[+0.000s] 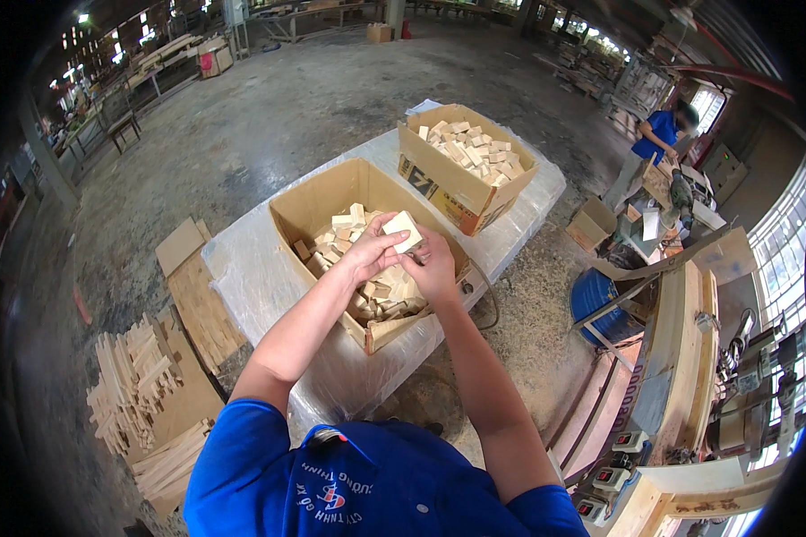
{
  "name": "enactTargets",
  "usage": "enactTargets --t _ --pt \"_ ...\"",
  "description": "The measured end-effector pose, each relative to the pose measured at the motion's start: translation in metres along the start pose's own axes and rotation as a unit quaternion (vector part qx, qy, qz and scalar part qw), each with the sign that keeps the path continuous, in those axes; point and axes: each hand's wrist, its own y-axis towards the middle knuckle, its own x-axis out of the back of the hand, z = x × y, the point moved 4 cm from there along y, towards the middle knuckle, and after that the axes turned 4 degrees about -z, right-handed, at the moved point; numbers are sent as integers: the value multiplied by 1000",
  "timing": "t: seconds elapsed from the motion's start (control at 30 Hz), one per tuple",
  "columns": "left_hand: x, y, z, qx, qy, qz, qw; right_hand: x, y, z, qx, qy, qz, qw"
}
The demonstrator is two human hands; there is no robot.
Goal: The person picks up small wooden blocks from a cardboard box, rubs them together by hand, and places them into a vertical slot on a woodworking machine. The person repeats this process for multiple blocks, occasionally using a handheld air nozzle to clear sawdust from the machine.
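Both of my hands are raised over an open cardboard box (318,201) and close around a pale wooden block (402,230). My left hand (373,251) grips it from the left, with the thumb lying on its face. On the other side, the fingers of my right hand (433,264) press against its right and lower edge. Beneath them, many small wooden blocks (390,295) lie loosely heaped in the box. My hands and forearms hide part of this heap.
A second cardboard box (466,210) full of blocks stands behind on the plastic-covered table (251,259). Wooden strips (130,376) lie stacked at the left. To the right are a blue drum (597,304) and a workbench with switches (611,479). A co-worker (658,134) stands far right.
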Motion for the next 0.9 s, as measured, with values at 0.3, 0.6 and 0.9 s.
enactTargets --t 0.3,0.6,0.9 --pt "4 2 14 53 48 -9 997 -5 -10 0 98 -197 -94 971" --pt "-19 29 -14 0 -15 10 1000 -11 -1 -3 114 -38 -150 981" --pt "63 61 -79 -96 -102 0 990 -72 5 -45 -108 -391 158 900"
